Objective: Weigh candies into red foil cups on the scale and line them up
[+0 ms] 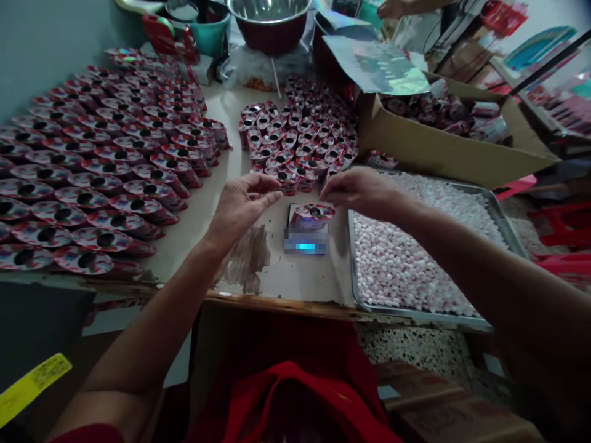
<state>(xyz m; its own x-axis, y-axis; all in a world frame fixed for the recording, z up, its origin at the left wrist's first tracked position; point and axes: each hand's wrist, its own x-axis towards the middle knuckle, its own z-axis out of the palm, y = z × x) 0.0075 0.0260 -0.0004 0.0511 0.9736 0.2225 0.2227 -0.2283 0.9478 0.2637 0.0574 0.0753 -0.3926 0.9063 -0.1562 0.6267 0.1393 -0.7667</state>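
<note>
A small red-and-white printed pouch [314, 213], with an oval top and a dark round opening, stands on a small digital scale [318, 249] with a lit blue display. My left hand [247, 206] hovers left of it, thumb and forefinger slightly apart with nothing visible between them. On the other side, my right hand [357, 192] is just above and right of the pouch, fingers bent down and pressed together; whatever they may hold is hidden. Below my right forearm lies a metal tray [354, 271] full of small whitish-pink candy-like pellets [392, 264].
Many similar pouches [92, 209] stand in rows at left; a tighter cluster [300, 135] stands behind the scale. A cardboard box [434, 147] of printed packs sits at back right. Behind are a metal bowl [270, 27] and a teal basin [207, 37]. Another person's hand [392, 9] shows at the top.
</note>
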